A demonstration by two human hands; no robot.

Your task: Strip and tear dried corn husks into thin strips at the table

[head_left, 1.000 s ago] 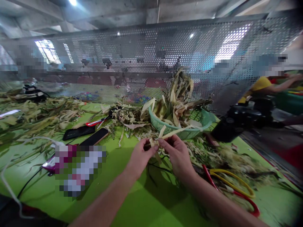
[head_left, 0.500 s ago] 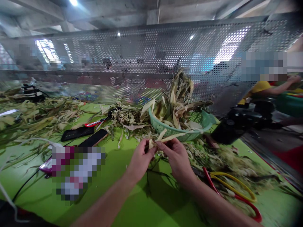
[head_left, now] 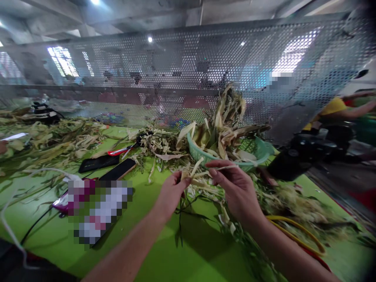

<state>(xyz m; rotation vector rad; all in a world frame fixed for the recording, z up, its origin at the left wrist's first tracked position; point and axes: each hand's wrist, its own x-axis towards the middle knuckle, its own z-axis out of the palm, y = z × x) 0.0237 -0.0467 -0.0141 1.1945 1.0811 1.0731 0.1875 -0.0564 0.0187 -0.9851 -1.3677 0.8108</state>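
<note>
Over the green table (head_left: 138,223), my left hand (head_left: 172,194) pinches a pale folded strip of husk (head_left: 196,167) between thumb and fingers. To its right my right hand (head_left: 237,188) is closed on a thin pale strip that sticks out past its fingers. The two hands are a small distance apart. Just behind them stands a green plastic basket (head_left: 202,154) heaped with dry corn husks (head_left: 225,129). Dark thin strands hang below my left hand.
Husks (head_left: 70,137) cover the table's back left. A red cutter (head_left: 120,150), phones (head_left: 117,171) and a cable lie left. Yellow-handled scissors (head_left: 302,233) and fibres lie right, near a black object (head_left: 288,160). Behind is a perforated metal screen (head_left: 176,70); a person's arm shows right.
My right hand has moved away from my left, to the right, with a strip in its fingers. The view has shifted slightly, and my right forearm now covers more of the scissors.
</note>
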